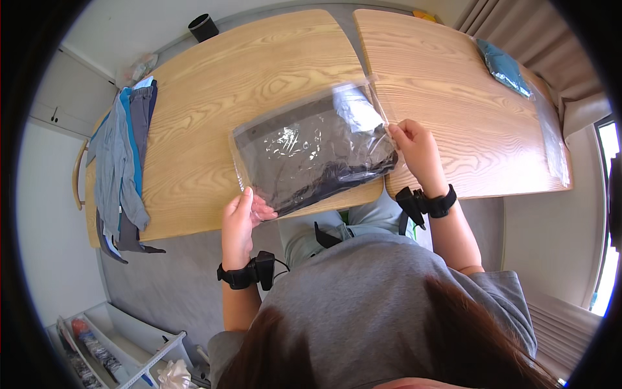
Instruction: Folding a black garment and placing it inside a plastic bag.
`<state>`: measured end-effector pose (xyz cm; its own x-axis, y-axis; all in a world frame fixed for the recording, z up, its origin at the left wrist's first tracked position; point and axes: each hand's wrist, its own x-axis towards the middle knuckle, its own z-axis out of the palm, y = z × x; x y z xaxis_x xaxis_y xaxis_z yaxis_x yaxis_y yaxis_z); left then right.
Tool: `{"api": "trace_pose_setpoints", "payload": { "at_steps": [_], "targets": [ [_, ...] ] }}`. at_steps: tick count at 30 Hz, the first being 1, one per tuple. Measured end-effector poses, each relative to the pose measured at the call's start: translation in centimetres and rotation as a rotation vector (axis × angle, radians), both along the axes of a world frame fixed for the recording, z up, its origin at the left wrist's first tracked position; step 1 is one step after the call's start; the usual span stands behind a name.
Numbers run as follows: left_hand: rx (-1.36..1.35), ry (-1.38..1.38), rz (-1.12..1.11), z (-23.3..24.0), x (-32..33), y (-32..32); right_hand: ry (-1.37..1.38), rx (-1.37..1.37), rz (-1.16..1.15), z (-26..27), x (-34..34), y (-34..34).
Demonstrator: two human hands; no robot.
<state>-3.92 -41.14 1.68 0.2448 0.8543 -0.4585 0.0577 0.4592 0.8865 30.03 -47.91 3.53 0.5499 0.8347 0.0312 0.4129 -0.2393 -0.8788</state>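
Both my hands hold a clear plastic bag (301, 146) with a folded dark grey garment and a pale, whitish piece inside. My left hand (244, 214) pinches the bag's near left corner, thumb on top and fingers showing through the film. At the bag's right edge, my right hand (415, 143) grips the plastic between thumb and fingers. The bag lies slanted over the near part of the wooden table (204, 97), its right side reaching over the gap between two table tops. Black devices are strapped to both my wrists.
Several garments (119, 160) hang over the table's left end. A bagged teal garment (505, 68) and an apparently flat clear plastic bag (551, 141) lie along the right side. Beyond the table stands a black bin (203, 28). A white divided container (131, 340) with bagged items is at lower left.
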Motion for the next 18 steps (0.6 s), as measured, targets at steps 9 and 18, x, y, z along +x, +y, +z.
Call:
{"api": "trace_pose_setpoints", "payload": {
  "at_steps": [9,18],
  "targets": [
    [-0.020,-0.027,0.024,0.1,-0.1,-0.3,-0.378,0.294,-0.197,0.1,-1.4,0.4],
    [-0.050,-0.067,-0.021,0.4,0.2,-0.2,-1.001,0.123,0.448,0.3,-10.6,2.6]
  ]
}}
